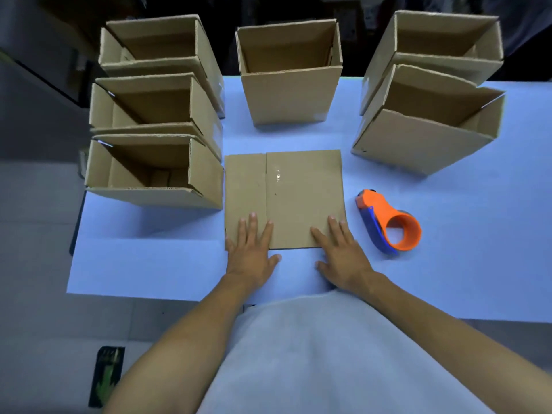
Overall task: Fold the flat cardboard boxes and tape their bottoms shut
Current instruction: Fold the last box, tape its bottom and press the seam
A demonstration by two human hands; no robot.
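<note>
- Covering most of the view, the pale blue surface (448,234) carries everything; its smooth sheet will probably let cardboard slide if pushed sideways, so a flat piece wants pinning before it is lifted.
- Standing along the far and side edges, six erected boxes wait open-topped: three at the left (155,121), one at the far middle (291,94), two at the right (424,127). They look light and stiff, likely to tip from a careless elbow.
- Lying flat at the near middle, well apart from the right pair and just beside the nearest left box, is the flat cardboard box (301,198), not yet opened out. I judge it light, springy along its creases and fairly rigid across the panels; a glossy patch near its seam may be old tape, though glare makes that uncertain.
- Best hold, in my judgement: thumbs under the near edge, then opposite side edges pressed toward each other so the sleeve pops square. Gripping mid-panel would only bow it.
- Resting to the right of the flat piece, apart from it, the orange tape dispenser (388,222) lies on its side, untouched.
- Left hand (252,252) lies with straight, spread fingers (254,225) pressing the near left corner, holding nothing.
- Right hand (340,255) mirrors it, fingers flat on the near right corner, thumb off the edge.
</note>
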